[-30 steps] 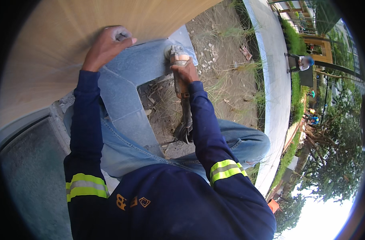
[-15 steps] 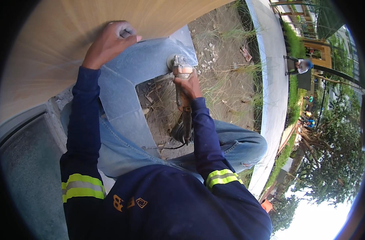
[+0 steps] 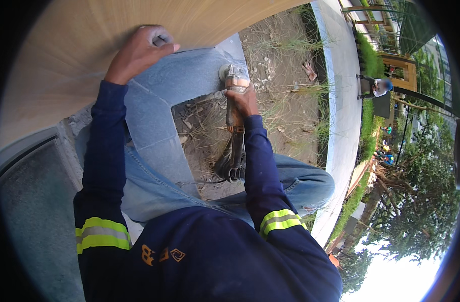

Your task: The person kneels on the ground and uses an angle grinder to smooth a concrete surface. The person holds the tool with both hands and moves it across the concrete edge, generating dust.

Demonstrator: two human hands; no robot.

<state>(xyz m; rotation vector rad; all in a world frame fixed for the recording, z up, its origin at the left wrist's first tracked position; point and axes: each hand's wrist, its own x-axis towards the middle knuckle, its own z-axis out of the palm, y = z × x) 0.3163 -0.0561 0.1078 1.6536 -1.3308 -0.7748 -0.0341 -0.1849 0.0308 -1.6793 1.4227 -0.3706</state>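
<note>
1. An angle grinder with an orange-and-grey, dusty body is gripped in the right hand, whose fingers and thumb are closed firmly around it, just behind the metal head.
2. The grinder's round, pale disc is held at the edge of a blue-grey stone ledge, near the ledge's far end; whether the two touch cannot be made out.
3. The left hand is placed up and to the left, against a tan, wood-grained panel. Its fingers are loosely curled, its thumb is held apart from them, and nothing is seen in its grasp.
4. The ledge is bent around a patch of soil strewn with dry grass and pale chips.
5. Navy sleeves banded in yellow and silver are worn, with blue jeans; the knees are spread below the grinder.
6. On the right, a pale walkway is seen, with a person standing beyond, tipped sideways by the camera's angle.
</note>
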